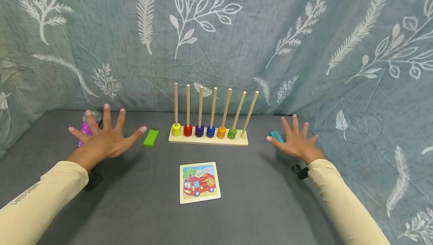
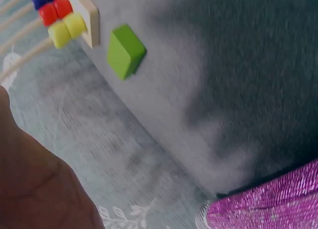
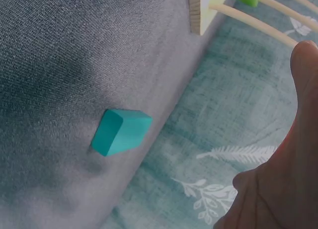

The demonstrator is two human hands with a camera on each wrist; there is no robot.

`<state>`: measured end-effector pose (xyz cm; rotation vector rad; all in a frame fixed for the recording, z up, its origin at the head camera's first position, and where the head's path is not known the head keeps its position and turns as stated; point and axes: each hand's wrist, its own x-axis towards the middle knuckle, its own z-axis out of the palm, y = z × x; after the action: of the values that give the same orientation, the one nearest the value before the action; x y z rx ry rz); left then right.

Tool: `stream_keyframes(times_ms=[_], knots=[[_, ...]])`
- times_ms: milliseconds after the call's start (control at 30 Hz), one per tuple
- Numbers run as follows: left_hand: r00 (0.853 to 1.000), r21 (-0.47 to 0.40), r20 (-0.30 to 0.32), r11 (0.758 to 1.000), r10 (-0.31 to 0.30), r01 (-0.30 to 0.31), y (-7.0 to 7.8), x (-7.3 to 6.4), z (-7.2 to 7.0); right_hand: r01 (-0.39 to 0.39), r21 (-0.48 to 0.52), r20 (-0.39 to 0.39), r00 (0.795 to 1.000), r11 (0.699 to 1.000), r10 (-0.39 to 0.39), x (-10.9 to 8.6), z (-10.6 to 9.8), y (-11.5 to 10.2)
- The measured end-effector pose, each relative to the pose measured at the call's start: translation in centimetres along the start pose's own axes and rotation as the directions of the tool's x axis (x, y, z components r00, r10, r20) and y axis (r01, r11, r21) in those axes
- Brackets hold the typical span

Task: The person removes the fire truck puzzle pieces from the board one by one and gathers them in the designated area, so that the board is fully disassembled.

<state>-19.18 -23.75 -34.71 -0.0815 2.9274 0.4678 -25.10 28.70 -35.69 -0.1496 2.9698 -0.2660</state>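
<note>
Both hands hover over the grey table with fingers spread, holding nothing. My left hand [image 1: 105,139] is at the left, between a green block [image 1: 150,138] and a purple glittery container [image 1: 86,128] partly hidden behind its fingers. On the other side, my right hand [image 1: 295,139] is nearest a teal block [image 1: 276,136], apart from it in the right wrist view. Between the hands stands a wooden peg rack [image 1: 208,140] with upright rods; coloured beads sit low on all but the rightmost rod. In front of it lies a square picture puzzle [image 1: 200,183] of a red fire engine.
A blue-green cloth [image 1: 216,49] with white leaf prints hangs behind the table and down its right side. Dark straps [image 1: 301,171] sit at the wrists. Shadows of the arms fall on the grey tabletop [image 1: 236,222].
</note>
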Motion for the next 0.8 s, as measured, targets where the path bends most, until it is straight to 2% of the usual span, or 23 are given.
stream_keyframes(times_ms=[133, 200, 300, 367, 500, 600, 800], knots=[[1.000, 0.009, 0.001, 1.000, 0.004, -0.004, 0.6, -0.4, 0.8, 0.009, 0.016, 0.005, 1.000, 1.000, -0.009, -0.2, 0.5, 0.1], [1.000, 0.017, -0.016, 1.000, 0.019, -0.018, 0.7, -0.5, 1.0, 0.041, 0.065, 0.012, 0.999, 0.997, -0.042, -0.5, 0.7, 0.0], [0.995, 0.034, -0.071, 0.997, 0.073, -0.071, 0.7, -0.7, 1.4, 0.106, 0.162, 0.020, 0.994, 0.981, -0.110, -0.9, 1.1, -0.4], [0.986, 0.046, -0.100, 0.991, 0.131, -0.127, 0.8, -0.9, 1.7, 0.152, 0.241, 0.018, 0.987, 0.959, -0.161, -1.2, 1.5, -0.8], [0.960, 0.053, -0.149, 0.972, 0.235, -0.230, 1.3, -1.7, 2.3, 0.210, 0.313, -0.025, 0.977, 0.926, -0.214, -1.7, 2.2, -1.5], [0.939, 0.059, -0.173, 0.955, 0.298, -0.292, 2.0, -2.3, 2.9, 0.235, 0.337, -0.070, 0.972, 0.912, -0.225, -2.1, 2.7, -2.0], [0.868, 0.154, -0.270, 0.909, 0.416, -0.388, 3.0, -3.7, 3.9, 0.288, 0.319, -0.159, 0.955, 0.903, -0.248, -2.6, 3.4, -3.5]])
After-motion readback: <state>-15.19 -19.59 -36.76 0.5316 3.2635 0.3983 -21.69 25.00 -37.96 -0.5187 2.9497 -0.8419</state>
